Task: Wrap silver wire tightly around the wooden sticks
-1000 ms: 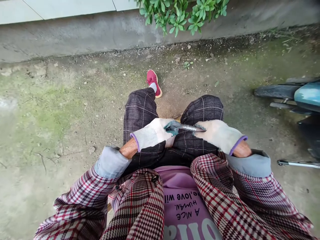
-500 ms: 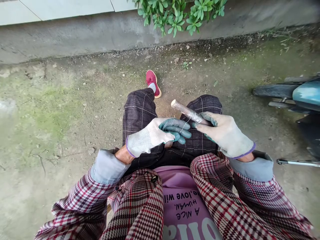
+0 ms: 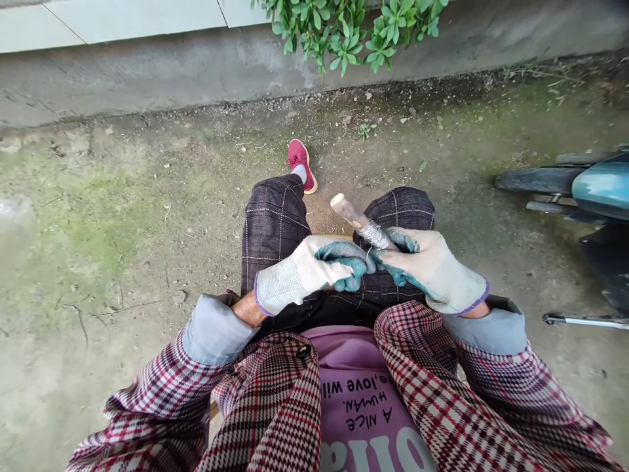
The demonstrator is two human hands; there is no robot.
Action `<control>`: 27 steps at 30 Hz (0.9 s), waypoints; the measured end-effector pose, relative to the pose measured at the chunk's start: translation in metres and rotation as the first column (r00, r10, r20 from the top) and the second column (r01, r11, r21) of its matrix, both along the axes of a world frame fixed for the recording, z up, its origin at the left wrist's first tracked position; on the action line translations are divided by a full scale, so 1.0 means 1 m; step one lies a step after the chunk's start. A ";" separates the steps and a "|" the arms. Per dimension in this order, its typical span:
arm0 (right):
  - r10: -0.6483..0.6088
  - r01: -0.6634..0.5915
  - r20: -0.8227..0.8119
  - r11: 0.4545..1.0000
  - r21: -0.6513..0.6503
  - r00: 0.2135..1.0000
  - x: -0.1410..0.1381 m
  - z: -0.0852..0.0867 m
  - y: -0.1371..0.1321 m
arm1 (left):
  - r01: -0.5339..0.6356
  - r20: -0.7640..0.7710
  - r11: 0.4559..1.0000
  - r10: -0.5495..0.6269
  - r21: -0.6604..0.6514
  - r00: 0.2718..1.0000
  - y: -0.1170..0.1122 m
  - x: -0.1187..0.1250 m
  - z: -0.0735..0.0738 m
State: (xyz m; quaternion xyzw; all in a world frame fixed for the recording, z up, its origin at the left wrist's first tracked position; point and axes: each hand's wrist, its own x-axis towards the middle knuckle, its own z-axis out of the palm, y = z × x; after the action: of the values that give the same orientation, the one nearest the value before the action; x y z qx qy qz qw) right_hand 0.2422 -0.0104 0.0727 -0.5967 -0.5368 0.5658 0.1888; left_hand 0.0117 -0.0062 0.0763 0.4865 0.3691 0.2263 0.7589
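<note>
A wooden stick (image 3: pixel 348 211) with a pale cut end slants up to the left over my lap. Thin silvery wire (image 3: pixel 374 235) is wound in close turns around its middle. My right hand (image 3: pixel 430 265), in a white glove with a green coating, is closed around the stick's lower end, which is hidden in the glove. My left hand (image 3: pixel 327 263), gloved alike, is curled shut just left of the coil. A short loose strand of the wire runs down to its fingertips, which meet those of my right hand.
A concrete wall base (image 3: pixel 162 73) crosses the far side, with a leafy green shrub (image 3: pixel 344 33) overhanging it. At right stands a parked two-wheeler (image 3: pixel 597 187), partly in view. My red shoe (image 3: pixel 297 157) rests on bare, mossy ground (image 3: pixel 122 216).
The fingers of my left hand have gone from stretched out to curled, close to the coil. My right hand has moved slightly left with the stick, which now tilts more steeply.
</note>
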 end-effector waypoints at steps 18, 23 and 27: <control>-0.120 -0.016 -0.282 0.899 -0.438 0.952 0.006 -0.004 -0.004 | -0.040 -0.134 0.993 0.055 0.112 0.989 0.000 -0.006 -0.021; 0.057 -0.222 -0.346 0.861 -0.457 0.936 0.013 0.000 0.001 | -0.044 -0.172 0.974 0.084 0.222 0.982 0.009 -0.011 -0.028; 0.536 -0.559 -0.159 0.803 -0.208 0.829 0.008 -0.008 -0.002 | 0.048 -0.247 0.951 0.031 0.306 0.969 0.016 -0.016 -0.042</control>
State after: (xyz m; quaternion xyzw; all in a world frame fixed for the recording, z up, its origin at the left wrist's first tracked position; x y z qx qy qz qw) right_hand 0.2499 -0.0122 0.0647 -0.4082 -0.6025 0.6851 -0.0330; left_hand -0.0039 0.0094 0.0345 0.6255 0.4192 0.2154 0.6218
